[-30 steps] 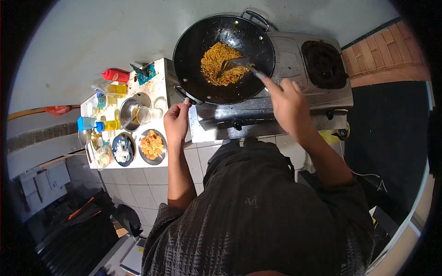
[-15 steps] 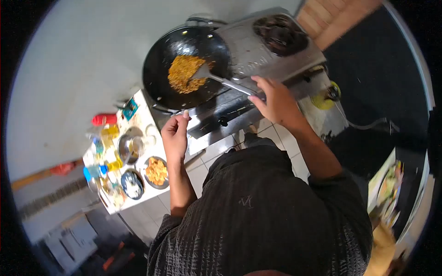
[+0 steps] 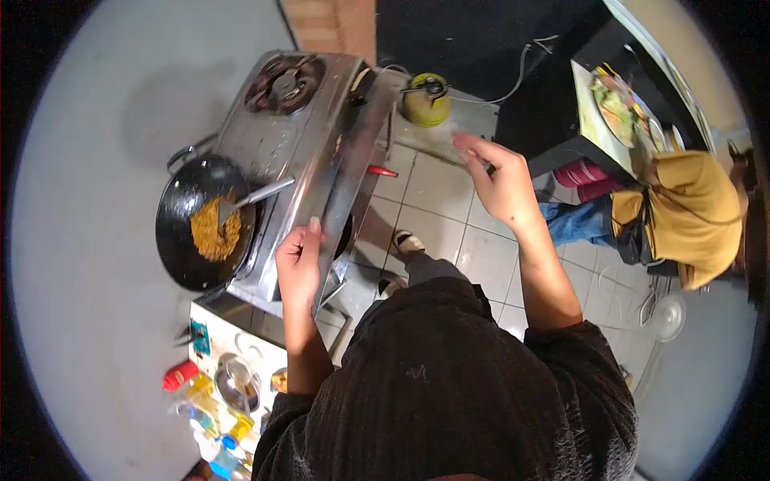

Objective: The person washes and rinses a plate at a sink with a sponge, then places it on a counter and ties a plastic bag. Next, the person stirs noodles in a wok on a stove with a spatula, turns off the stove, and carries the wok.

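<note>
A black wok [image 3: 180,256] sits on the left part of the steel stove [image 3: 269,152], with cooked noodles [image 3: 210,232] inside. The metal spatula [image 3: 269,191] leans in it, its head in the noodles and its handle over the rim, with no hand on it. My left hand [image 3: 298,260] is half curled in front of the stove, apart from the wok, thumb raised, and holds nothing visible. Out over the tiled floor is my right hand [image 3: 501,180], empty, its thumb and fingers apart.
A white table [image 3: 269,353] at lower left bears a steel bowl [image 3: 227,389], a red bottle [image 3: 180,374] and several other bottles. A green gas cylinder [image 3: 425,108] stands beyond the stove. At right, a person in a yellow top [image 3: 694,216] is beside a counter [image 3: 589,104] with food.
My right hand has let go of the spatula and moved away from the wok. My left hand has come off the wok's handle. The view has turned to the right, showing another person.
</note>
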{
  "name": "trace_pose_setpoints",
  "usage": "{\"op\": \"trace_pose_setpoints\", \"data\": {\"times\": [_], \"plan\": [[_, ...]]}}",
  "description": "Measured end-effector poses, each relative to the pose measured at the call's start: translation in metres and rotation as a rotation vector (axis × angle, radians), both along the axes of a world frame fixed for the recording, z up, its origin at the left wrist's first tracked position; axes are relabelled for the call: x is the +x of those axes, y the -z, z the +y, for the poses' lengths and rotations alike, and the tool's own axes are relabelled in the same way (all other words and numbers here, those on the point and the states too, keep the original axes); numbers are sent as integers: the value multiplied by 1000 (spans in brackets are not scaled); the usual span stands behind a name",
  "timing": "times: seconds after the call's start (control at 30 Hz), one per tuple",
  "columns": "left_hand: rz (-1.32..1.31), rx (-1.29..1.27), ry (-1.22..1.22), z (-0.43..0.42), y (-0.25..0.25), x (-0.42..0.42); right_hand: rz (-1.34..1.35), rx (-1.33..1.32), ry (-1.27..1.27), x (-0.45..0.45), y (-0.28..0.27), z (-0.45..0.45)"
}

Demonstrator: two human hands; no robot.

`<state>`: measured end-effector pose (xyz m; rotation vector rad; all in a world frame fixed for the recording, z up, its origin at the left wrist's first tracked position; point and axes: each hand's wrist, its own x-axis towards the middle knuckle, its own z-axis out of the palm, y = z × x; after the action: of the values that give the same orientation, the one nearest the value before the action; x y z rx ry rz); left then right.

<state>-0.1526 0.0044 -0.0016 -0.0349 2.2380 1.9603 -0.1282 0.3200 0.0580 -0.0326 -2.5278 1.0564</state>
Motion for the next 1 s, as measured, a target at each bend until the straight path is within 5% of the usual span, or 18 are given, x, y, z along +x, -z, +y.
{"op": "trace_pose_setpoints", "data": {"times": [0.2, 0.4, 1.0], "plan": [[95, -19, 120, 34, -17, -12, -170, -47, 223, 45, -26, 28], [154, -16, 172, 66, -34, -22, 68, -175, 310, 49, -37, 44], [134, 10, 182, 127, -47, -61, -15, -85, 295, 18, -45, 97]]}}
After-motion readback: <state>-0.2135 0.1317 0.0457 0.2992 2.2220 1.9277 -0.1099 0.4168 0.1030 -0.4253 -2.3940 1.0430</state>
